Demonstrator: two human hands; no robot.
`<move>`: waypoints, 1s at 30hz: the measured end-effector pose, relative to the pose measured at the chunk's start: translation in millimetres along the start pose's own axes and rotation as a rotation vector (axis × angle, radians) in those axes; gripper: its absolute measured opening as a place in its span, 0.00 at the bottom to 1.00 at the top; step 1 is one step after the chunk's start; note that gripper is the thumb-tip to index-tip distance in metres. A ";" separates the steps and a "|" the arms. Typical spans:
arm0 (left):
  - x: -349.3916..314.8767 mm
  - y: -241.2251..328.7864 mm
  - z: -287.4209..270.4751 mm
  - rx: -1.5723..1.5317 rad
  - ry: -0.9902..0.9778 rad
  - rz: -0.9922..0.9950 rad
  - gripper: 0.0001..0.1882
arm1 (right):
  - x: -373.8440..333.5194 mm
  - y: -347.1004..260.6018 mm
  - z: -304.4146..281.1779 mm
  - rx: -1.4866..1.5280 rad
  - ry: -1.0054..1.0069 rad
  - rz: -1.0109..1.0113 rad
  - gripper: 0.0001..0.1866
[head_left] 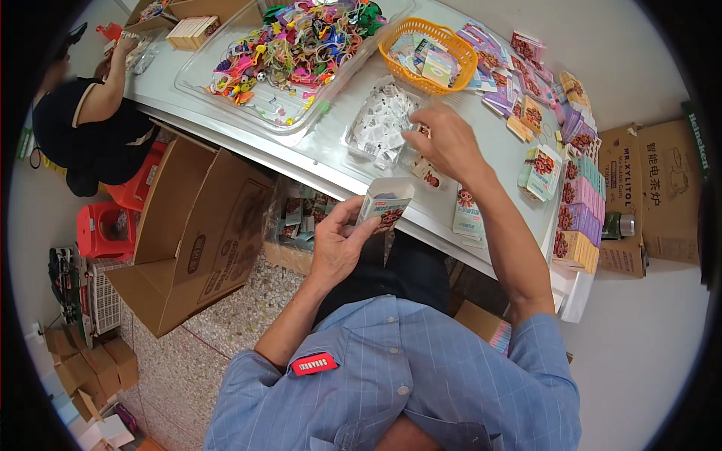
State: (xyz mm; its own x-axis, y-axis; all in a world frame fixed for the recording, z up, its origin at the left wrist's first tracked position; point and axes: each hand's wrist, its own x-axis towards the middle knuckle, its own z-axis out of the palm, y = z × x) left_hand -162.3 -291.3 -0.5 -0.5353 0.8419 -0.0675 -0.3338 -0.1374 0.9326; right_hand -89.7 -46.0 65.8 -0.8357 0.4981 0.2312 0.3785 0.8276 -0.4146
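Observation:
My left hand [336,246] grips a small upright carton [389,206] with green-and-white sides and a dark reddish picture. Its top is open, and something pale shows inside. Over the table my right hand [450,141] has its thumb and forefinger curved and apart, with no held thing visible between them. Below that hand lies a clear tray of small picture pieces [430,177], partly hidden by it. Left of it sits a clear tray filled with small white packets [381,120]. Flat green-and-white cartons [468,218] lie near the table edge, beside my right forearm.
Farther back are a large clear bin of colourful trinkets [301,52] and a yellow basket [429,56] of cards. Stacked cartons [580,203] line the right edge. A big cardboard box [203,233] stands left, near red stools [107,229]. Another person [94,124] works at far left.

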 end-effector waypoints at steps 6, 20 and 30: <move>-1.7 -1.7 -8.6 0.020 0.022 -0.001 0.18 | 16.5 -6.4 31.3 -0.350 -0.088 -0.005 0.12; 9.1 -3.9 -14.1 -0.014 0.050 0.036 0.19 | -5.0 -5.1 -15.4 0.530 -0.098 0.134 0.12; 12.7 2.3 -4.8 -0.037 -0.005 0.040 0.19 | -32.0 -36.0 -40.2 0.347 -0.154 -0.360 0.06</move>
State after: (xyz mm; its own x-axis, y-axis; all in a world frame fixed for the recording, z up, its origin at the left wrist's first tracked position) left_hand -173.5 -283.5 -0.8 -0.5447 0.8382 -0.0281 -0.3403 -0.1903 0.9209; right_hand -60.6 -81.3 108.7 -0.9475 0.1322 0.2912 -0.0758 0.7918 -0.6060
